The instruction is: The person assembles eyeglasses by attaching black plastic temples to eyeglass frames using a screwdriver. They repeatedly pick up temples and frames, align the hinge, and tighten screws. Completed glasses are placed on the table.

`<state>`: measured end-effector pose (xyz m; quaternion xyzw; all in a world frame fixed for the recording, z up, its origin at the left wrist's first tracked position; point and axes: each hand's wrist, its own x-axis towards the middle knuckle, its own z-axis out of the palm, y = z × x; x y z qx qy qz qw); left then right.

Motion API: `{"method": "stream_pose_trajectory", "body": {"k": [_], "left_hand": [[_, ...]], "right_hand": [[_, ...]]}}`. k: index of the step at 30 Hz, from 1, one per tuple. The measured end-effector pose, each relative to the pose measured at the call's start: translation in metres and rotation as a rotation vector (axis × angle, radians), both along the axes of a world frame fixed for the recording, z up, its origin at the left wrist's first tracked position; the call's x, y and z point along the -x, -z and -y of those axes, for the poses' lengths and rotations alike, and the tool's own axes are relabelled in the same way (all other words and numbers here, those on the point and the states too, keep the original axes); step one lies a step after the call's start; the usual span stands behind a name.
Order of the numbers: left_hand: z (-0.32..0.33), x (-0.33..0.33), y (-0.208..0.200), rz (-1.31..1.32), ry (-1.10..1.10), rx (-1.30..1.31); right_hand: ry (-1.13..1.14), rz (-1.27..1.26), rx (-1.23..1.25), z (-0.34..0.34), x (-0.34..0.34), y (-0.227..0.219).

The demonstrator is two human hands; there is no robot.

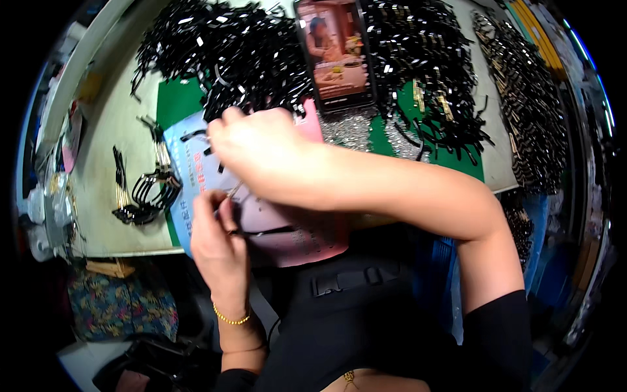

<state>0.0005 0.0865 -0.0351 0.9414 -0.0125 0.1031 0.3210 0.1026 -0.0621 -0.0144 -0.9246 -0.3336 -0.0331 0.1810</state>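
Observation:
My left hand [220, 225] is closed in a pinch over a printed pink-and-blue sheet [320, 238]. A thin black strip [271, 231] with a shiny metal part runs out from its fingertips. Just above, my right hand [251, 147] reaches across with its fingers curled together. It is slightly blurred, and whatever it may hold is hidden. Short black pieces [194, 135] lie on the sheet beside its fingertips. Beyond this hand is a large heap of glossy black strips [228, 55].
A phone [336, 55] playing a video rests among the heaps, beside silvery small pieces [353, 132]. Bundles of black strips with gold ends [147, 196] lie at left. More black-and-gold strips [532, 104] line the right side. A green mat [173, 104] covers part of the table [98, 215].

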Motion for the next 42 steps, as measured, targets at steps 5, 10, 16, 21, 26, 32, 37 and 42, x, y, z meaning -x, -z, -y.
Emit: {"method": "stream_pose_trajectory", "body": {"k": [5, 10, 16, 21, 26, 32, 37, 42], "left_hand": [[-0.03, -0.002, 0.015, 0.099, -0.028, 0.016], [-0.014, 0.007, 0.006, -0.103, -0.045, 0.44], [0.034, 0.013, -0.015, 0.077, 0.505, 0.323], [0.059, 0.008, -0.013, 0.02, 0.714, 0.286], [0.07, 0.006, -0.009, 0.017, 0.786, 0.206], [0.07, 0.008, -0.015, -0.01, 0.801, 0.148], [0.067, 0.012, -0.015, -0.044, 0.807, 0.173], [0.064, 0.011, -0.021, 0.186, 0.946, -0.081]], "right_hand": [[-0.075, 0.149, -0.02, -0.009, -0.005, 0.013], [-0.07, -0.288, -0.154, 0.061, 0.034, -0.043], [0.071, -0.74, -0.574, 0.14, 0.099, -0.039], [0.206, -1.105, -0.631, 0.168, 0.122, -0.042], [0.219, -1.071, -0.608, 0.177, 0.128, -0.039], [0.144, -0.92, -0.483, 0.184, 0.133, -0.037], [0.099, -0.855, -0.45, 0.182, 0.138, -0.037], [0.022, -0.658, -0.277, 0.18, 0.145, -0.045]]}}
